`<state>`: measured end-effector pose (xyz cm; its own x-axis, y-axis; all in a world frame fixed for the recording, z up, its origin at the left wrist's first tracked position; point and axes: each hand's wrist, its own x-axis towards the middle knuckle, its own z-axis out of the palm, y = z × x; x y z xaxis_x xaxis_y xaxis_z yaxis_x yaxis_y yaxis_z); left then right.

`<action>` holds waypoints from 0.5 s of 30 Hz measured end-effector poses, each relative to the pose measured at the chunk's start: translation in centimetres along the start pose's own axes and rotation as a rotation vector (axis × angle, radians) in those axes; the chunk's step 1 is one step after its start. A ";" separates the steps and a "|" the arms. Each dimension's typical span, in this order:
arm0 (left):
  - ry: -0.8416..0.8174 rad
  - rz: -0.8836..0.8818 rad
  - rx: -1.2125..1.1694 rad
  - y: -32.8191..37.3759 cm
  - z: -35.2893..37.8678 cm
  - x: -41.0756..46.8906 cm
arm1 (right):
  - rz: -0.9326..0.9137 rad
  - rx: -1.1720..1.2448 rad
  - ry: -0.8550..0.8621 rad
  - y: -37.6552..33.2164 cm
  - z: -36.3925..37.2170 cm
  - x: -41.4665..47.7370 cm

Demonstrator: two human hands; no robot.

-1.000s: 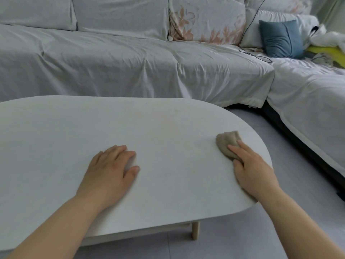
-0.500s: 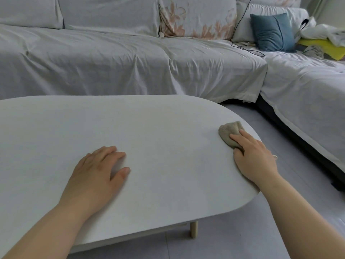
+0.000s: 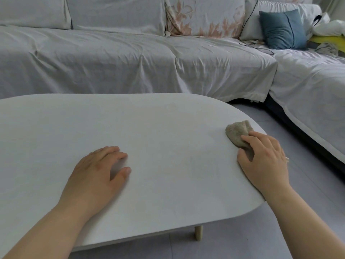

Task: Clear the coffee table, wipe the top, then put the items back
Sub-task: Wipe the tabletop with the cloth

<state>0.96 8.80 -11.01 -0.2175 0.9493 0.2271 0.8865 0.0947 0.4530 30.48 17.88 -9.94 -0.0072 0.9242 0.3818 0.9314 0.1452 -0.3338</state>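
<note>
The sofa under its pale cover ran along behind the coffee table, whose white top carried only my hands and the cloth. My left hand lay palm down near the front edge, forearm stretched in from the lower left, fingers together and flat, thumb apart, holding nothing. My right hand pressed the crumpled beige cloth onto the rounded right end, fingers curled over it, wrist bent past the edge.
</note>
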 end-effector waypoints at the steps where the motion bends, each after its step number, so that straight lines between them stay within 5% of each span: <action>1: 0.010 -0.008 0.009 0.3 -0.1 0.0 | 0.000 0.021 -0.006 -0.1 -0.1 -0.1; 7: 0.004 -0.026 0.092 1.4 -0.4 -0.1 | 0.026 0.086 -0.016 -0.5 -0.9 -0.1; 15: -0.061 0.144 -0.015 -1.9 -0.7 -0.5 | -0.127 0.123 0.194 0.1 0.5 -0.7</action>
<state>-0.88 7.88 -11.34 -0.0628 0.9691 0.2385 0.9006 -0.0480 0.4321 30.36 17.44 -10.65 -0.0404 0.8123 0.5818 0.8763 0.3086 -0.3699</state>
